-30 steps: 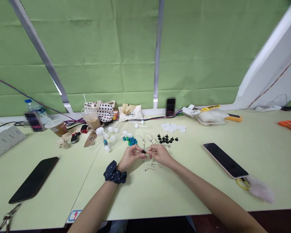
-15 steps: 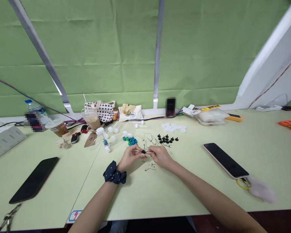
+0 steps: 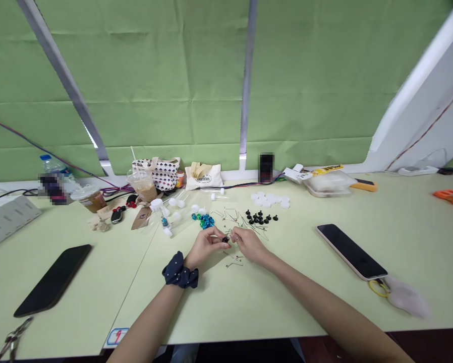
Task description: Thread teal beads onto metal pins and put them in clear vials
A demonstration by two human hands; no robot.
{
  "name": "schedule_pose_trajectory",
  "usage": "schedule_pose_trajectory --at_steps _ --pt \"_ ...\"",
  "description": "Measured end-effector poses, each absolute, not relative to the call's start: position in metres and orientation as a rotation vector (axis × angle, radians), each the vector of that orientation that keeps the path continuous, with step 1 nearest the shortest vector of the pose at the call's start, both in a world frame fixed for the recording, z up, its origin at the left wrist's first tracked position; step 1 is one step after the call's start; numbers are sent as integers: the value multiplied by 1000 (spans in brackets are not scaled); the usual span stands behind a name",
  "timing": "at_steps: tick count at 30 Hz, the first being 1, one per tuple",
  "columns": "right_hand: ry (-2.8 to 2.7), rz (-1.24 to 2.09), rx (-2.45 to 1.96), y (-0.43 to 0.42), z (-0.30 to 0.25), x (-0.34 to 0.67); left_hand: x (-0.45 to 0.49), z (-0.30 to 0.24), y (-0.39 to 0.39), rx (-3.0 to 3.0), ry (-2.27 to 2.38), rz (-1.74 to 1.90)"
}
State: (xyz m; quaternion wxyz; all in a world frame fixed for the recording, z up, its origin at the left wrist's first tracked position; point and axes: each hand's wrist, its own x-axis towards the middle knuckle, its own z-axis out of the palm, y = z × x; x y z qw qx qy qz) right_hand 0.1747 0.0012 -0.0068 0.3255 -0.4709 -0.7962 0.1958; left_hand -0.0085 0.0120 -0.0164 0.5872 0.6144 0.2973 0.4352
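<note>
My left hand [image 3: 207, 245], with a dark dotted scrunchie [image 3: 179, 270] round the wrist, pinches a small black knob-like piece [image 3: 225, 240]. Close beside it, my right hand [image 3: 248, 242] has thumb and forefinger pressed together; what they hold, if anything, is too small to make out. Behind the hands lie scattered thin metal pins [image 3: 230, 214], and a few more pins [image 3: 234, 264] lie in front of them. Several similar black pieces [image 3: 260, 218] sit behind my right hand. Shiny blue and green beads [image 3: 206, 221] are heaped behind my left hand.
White round caps [image 3: 268, 199] lie farther back, and clear tubes with white caps [image 3: 166, 222] are at left. Drink cups [image 3: 145, 189] stand behind those. One phone [image 3: 54, 280] lies left, another phone [image 3: 351, 251] right. A plastic food box [image 3: 328, 184] is at the back right.
My right hand has shifted slightly away from the black piece, so a small gap shows between the hands. My left hand still holds the piece, moved a little right.
</note>
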Motion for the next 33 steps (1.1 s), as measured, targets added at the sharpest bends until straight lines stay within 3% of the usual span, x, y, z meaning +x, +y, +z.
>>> schedule_pose_trajectory --at_steps 9,27,33 --pt "-1817 819 -1249 4 -8 177 -8 -9 8 1511 753 927" --pt "-2038 349 -791 4 -3 186 -16 -9 16 1247 778 972" --pt "-1855 615 -958 2 3 184 -16 -8 15 1299 763 985"
